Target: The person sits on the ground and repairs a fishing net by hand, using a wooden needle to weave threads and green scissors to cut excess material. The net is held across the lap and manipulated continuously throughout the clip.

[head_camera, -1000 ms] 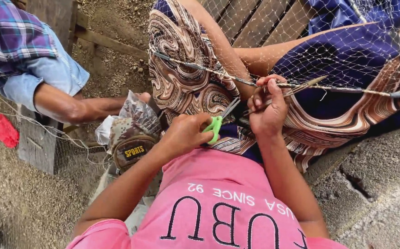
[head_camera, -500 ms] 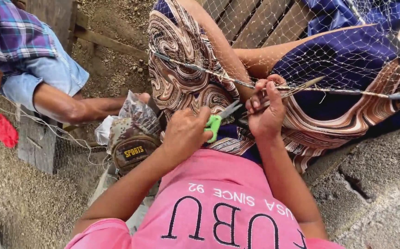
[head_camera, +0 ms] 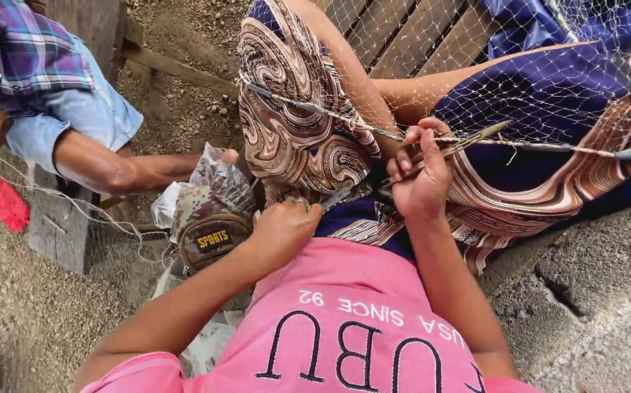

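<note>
In front of a pink shirt [head_camera: 344,327], seen from above, a fishing net [head_camera: 548,87] is being worked by two bare hands. The left hand [head_camera: 282,229] is closed around scissors [head_camera: 337,198], of which only the grey blades show. The right hand [head_camera: 421,178] is closed in a pinching grip on a slim netting needle [head_camera: 475,138], held just under the net's taut edge cord [head_camera: 548,145]. The step appears to be mending beside the cord; bringing the blades to the twine would call for a steady needle hand. A seated person's sleeve [head_camera: 75,109] is seen at left
</note>
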